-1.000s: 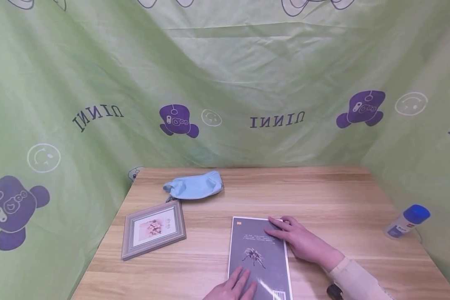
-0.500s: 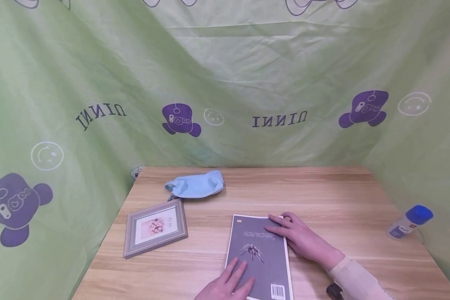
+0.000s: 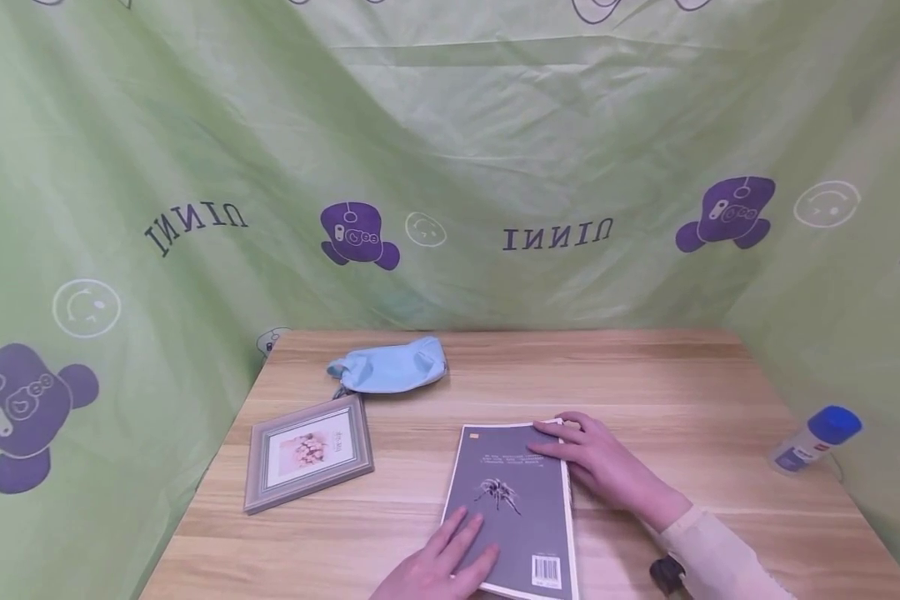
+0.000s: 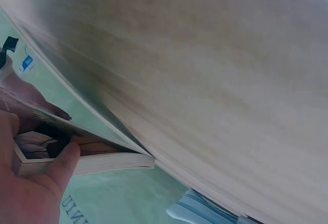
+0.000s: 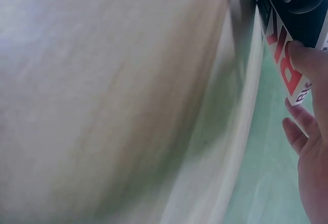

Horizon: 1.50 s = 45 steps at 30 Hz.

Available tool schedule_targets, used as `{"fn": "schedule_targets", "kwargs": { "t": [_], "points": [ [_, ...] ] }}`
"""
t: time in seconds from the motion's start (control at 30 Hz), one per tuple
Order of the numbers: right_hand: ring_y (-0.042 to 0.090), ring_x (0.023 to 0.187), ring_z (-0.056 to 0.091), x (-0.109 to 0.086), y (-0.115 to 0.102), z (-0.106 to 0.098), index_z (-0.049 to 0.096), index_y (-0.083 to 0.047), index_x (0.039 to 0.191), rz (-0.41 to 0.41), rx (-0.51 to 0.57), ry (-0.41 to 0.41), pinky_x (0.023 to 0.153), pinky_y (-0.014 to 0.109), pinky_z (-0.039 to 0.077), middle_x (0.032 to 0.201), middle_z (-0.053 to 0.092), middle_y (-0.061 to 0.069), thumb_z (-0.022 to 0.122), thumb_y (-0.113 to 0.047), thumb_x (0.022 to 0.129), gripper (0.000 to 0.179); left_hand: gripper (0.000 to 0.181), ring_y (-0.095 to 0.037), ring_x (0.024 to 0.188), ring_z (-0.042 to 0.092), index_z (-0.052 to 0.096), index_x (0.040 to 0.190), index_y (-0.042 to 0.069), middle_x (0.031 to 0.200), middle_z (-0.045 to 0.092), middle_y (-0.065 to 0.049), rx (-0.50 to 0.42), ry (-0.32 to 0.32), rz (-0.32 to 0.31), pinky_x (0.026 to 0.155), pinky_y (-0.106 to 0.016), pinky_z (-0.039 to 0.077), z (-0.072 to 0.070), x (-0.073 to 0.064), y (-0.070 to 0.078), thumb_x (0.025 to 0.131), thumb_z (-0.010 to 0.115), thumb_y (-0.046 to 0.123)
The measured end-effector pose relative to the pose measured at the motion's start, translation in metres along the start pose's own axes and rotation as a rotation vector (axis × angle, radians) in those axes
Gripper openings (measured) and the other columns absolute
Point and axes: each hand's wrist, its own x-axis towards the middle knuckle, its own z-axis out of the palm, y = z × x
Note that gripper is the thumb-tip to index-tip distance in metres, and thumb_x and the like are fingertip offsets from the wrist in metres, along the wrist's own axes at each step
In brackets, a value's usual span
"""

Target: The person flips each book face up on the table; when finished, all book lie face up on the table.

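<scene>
A book [image 3: 521, 533] with a grey cover, a spider picture and a barcode lies between my two hands, its page edges showing along the right side. My left hand [image 3: 431, 567] spreads its fingers over the lower left of the cover. In the left wrist view its thumb [image 4: 65, 162] presses the underside beside the white page block [image 4: 120, 163]. My right hand [image 3: 607, 471] grips the upper right corner, fingertips on top. Its thumb [image 5: 305, 57] lies on the dark cover with red letters [image 5: 291, 78] underneath, seen in the right wrist view.
A grey picture frame [image 3: 257, 471] lies left on the wooden table [image 3: 615, 375]. Behind it is a light blue pouch [image 3: 393, 371]. A clear bottle with a blue cap [image 3: 836, 423] stands near the right edge. Green printed cloth [image 3: 450, 133] hangs around the table.
The book has shifted slightly left and away from me, and its right page edge shows more. My left hand has moved left with it, while my right hand keeps its corner.
</scene>
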Motion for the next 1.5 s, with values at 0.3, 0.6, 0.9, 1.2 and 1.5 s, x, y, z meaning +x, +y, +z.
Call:
{"fn": "schedule_targets", "kwargs": {
  "t": [0.3,0.6,0.9,1.2,1.5],
  "points": [
    [0.043,0.13,0.055,0.01,0.001,-0.014,0.071,-0.026,0.136,-0.008,0.052,0.029,0.104,0.063,0.045,0.145,0.062,0.006,0.064,-0.013,0.096,0.042,0.058,-0.035,0.131,0.059,0.065,0.137,0.017,0.14,0.063,-0.018,0.007,0.033,-0.046,0.08,-0.029,0.061,-0.011,-0.002,-0.003,0.108,0.041,0.06],
    [0.033,0.128,0.057,0.019,0.0,-0.027,0.072,-0.021,0.129,0.011,0.138,0.108,0.11,0.049,0.041,0.136,0.066,0.004,0.037,-0.039,0.113,0.043,0.048,-0.033,0.122,0.066,0.065,0.135,0.002,0.138,0.064,-0.019,-0.052,0.215,-0.078,0.093,-0.036,0.057,-0.016,0.005,-0.007,0.113,0.04,0.037],
    [0.029,0.119,0.061,0.027,-0.003,-0.034,0.073,-0.012,0.127,-0.024,0.225,0.255,0.113,0.028,0.038,0.126,0.07,0.006,0.05,-0.037,0.11,0.038,0.037,-0.031,0.109,0.072,0.063,0.134,-0.008,0.129,0.069,-0.018,-0.207,0.379,-0.122,0.094,-0.03,0.056,-0.022,0.01,-0.01,0.111,0.044,0.015],
    [0.028,0.111,0.064,0.032,-0.006,-0.035,0.075,-0.012,0.126,-0.011,0.286,0.377,0.107,0.023,0.043,0.12,0.073,0.004,0.064,-0.036,0.103,0.035,0.039,-0.028,0.095,0.075,0.052,0.132,-0.022,0.114,0.072,-0.02,-0.282,0.558,-0.041,0.084,-0.024,0.058,-0.027,0.023,-0.017,0.109,0.054,0.009],
    [0.024,0.113,0.062,0.031,-0.008,-0.037,0.073,-0.014,0.13,0.032,0.288,0.376,0.106,0.022,0.043,0.122,0.071,0.002,0.079,-0.005,0.084,0.047,0.041,-0.02,0.074,0.073,0.045,0.14,-0.021,0.105,0.067,-0.025,-0.447,0.546,-0.179,0.068,-0.013,0.056,-0.03,0.019,-0.006,0.11,0.049,0.007]
  ]
}}
